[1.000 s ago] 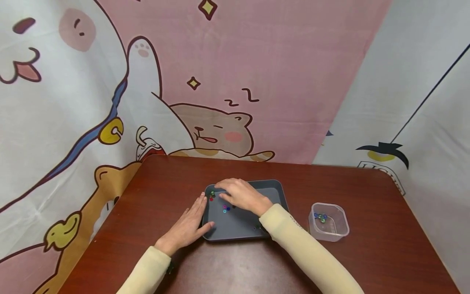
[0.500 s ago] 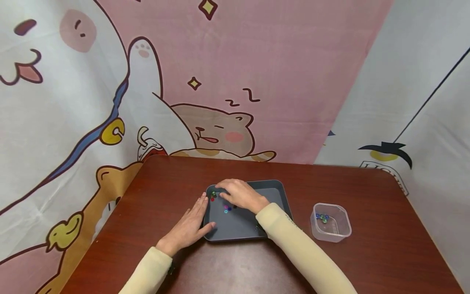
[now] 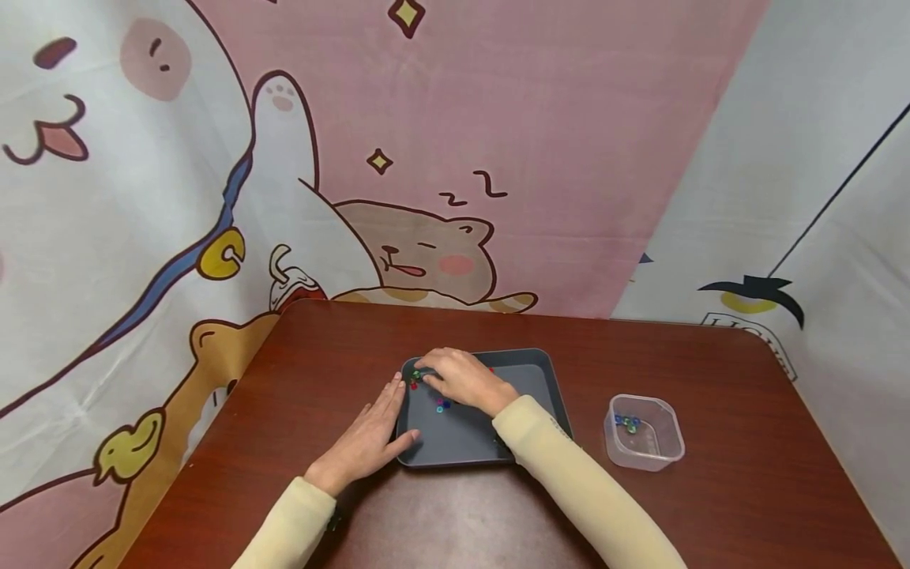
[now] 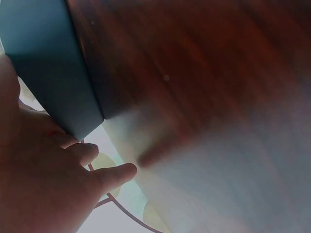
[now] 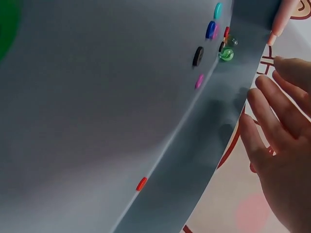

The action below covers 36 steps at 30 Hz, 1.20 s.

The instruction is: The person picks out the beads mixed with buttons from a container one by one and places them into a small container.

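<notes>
A dark grey tray [image 3: 462, 442] lies on the table. My left hand [image 3: 366, 436] rests against its left rim with fingers straight; the left wrist view has these fingers beside the tray wall. Over the tray's back left part hovers my right hand [image 3: 465, 381], fingers loosely bent and holding nothing visible. Its fingertips are close to the green glass marbles [image 5: 226, 54] in the corner. Small coloured discs lie nearby: a blue disc [image 5: 210, 29], a cyan disc [image 5: 218, 10], a black disc [image 5: 198, 56] and a magenta disc [image 5: 199, 81]. A red disc [image 5: 141, 184] lies along the back wall.
Right of the tray stands a clear plastic box [image 3: 643, 454] with several blue and green marbles in it. The brown table [image 3: 739, 411] runs back to a cartoon-printed cloth [image 3: 562, 158]. A blurred green round shape [image 5: 6, 24] fills the right wrist view's left edge.
The head view has shifted slightly. My right hand has edged closer to the corner marbles, and a red piece now shows behind it. The left hand stays at the rim.
</notes>
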{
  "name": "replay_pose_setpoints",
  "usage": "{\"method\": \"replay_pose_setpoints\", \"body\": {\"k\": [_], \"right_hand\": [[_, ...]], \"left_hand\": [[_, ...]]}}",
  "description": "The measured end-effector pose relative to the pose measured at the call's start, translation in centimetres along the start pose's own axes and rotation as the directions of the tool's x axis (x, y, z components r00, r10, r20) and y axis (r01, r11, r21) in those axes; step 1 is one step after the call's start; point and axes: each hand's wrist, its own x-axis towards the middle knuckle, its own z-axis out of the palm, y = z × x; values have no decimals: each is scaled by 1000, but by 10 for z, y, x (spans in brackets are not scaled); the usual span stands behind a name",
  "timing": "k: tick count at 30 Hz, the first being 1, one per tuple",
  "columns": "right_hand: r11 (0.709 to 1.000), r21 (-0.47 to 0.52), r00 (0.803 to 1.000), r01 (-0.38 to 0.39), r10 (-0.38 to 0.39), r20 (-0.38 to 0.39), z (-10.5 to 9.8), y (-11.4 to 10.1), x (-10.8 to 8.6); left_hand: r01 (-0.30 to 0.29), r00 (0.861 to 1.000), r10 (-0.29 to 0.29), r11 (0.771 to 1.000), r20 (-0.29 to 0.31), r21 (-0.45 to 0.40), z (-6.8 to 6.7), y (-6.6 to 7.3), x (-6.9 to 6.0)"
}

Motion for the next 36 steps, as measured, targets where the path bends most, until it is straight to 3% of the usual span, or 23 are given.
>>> {"method": "replay_pose_setpoints", "body": {"k": [12,18,36], "right_hand": [[1000,-2,997,-14,14,79,16,-1,10],[1000,-29,997,-3,5,77,21,-1,11],[974,-228,999,12,0,54,26,-3,13]], "left_hand": [[10,1000,-10,1000,2,-3,0,1,1],[9,1000,-9,1000,0,-6,0,1,1],[8,1000,-8,1000,-13,-2,-1,2,1]]}}
